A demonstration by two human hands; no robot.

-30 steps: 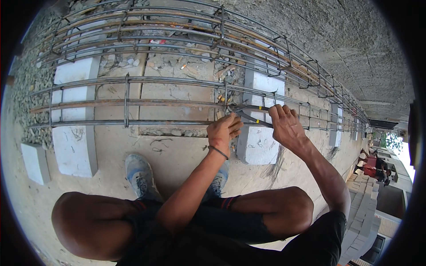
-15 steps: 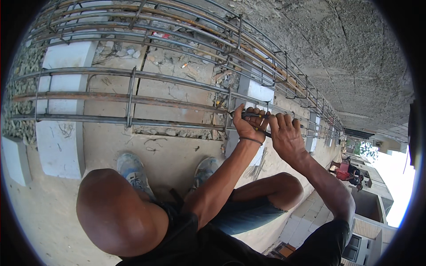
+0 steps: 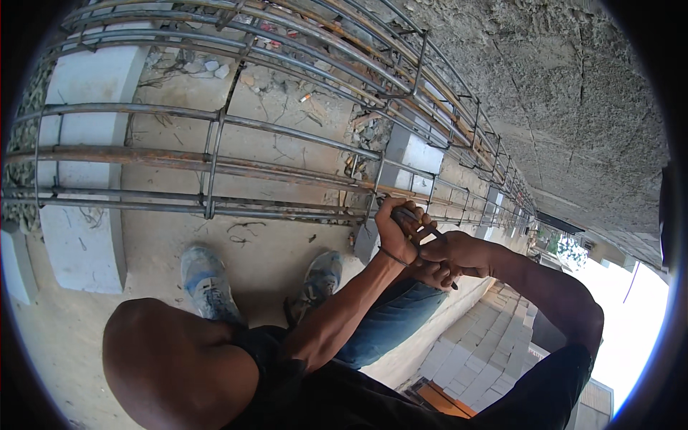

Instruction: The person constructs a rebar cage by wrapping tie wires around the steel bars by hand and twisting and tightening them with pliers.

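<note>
My left hand (image 3: 395, 235), a thin band at its wrist, is closed round a dark metal hand tool that looks like pincers (image 3: 433, 231). Against it my right hand (image 3: 451, 252) is closed on the tool's handle, and a dark handle end pokes out below its fingers. The tool's head is mostly hidden, close to a square stirrup (image 3: 378, 185) on a steel rebar cage (image 3: 287, 170). Whether the jaws touch the wire or bar there, I cannot tell.
White blocks (image 3: 87, 247) lie under the bars. A second rebar bundle (image 3: 337, 54) runs beside a rough concrete wall (image 3: 552, 93). Stone chips and wire scraps (image 3: 247, 228) litter the floor. My shoes (image 3: 208, 283) stand beside the cage, and stacked blocks (image 3: 473, 351) are at the right.
My right hand has turned over and moved down toward me, its elbow swinging outward and the handle tilting with it. My left hand has shifted slightly down. The view has moved a little.
</note>
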